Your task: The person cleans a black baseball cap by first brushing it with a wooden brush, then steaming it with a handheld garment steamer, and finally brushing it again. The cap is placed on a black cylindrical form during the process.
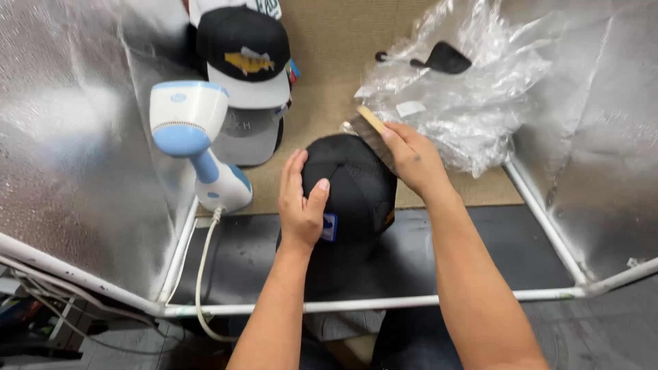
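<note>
A black cap (353, 185) with a small blue patch on its side sits in the middle of the work surface. My left hand (301, 202) rests on its left side, fingers spread over the crown and thumb on top. My right hand (411, 157) grips a wooden-backed brush (373, 133) and presses its bristles against the cap's far right side.
A white and blue handheld steamer (195, 137) stands left, its cord (202, 274) trailing over the front edge. Stacked caps (247, 68) sit behind it. Crumpled clear plastic (466, 96) with a black object lies at the right. Silver foil walls (68, 137) and a white tube frame (370, 301) enclose the area.
</note>
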